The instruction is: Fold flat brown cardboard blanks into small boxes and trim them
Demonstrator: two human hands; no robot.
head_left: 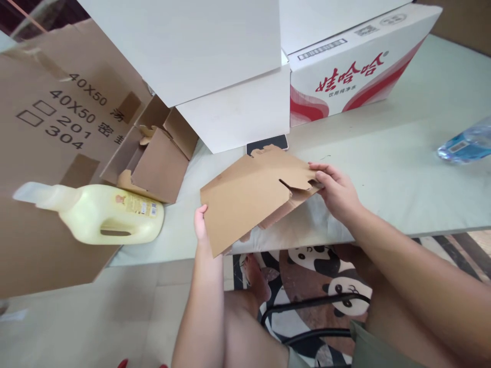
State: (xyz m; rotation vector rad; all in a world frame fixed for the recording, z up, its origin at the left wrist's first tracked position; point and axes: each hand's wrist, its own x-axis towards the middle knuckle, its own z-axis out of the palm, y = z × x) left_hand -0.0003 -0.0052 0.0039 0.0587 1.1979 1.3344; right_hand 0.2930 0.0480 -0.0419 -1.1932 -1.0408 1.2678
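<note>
The left hand [200,222] grips the left edge of a brown, slotted, folded cardboard box [245,199]; the right hand [339,194] grips its right end. Left on the pale green surface [402,194] are a pale yellow plastic jug [115,207] and an open brown carton [159,161]; far, plain white stacked boxes [233,120]; right, a clear blue-labelled plastic bottle [470,145].

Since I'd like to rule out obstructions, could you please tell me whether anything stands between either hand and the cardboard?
Nothing visible does: the left hand and right hand hold the cardboard directly, at opposite ends.
</note>
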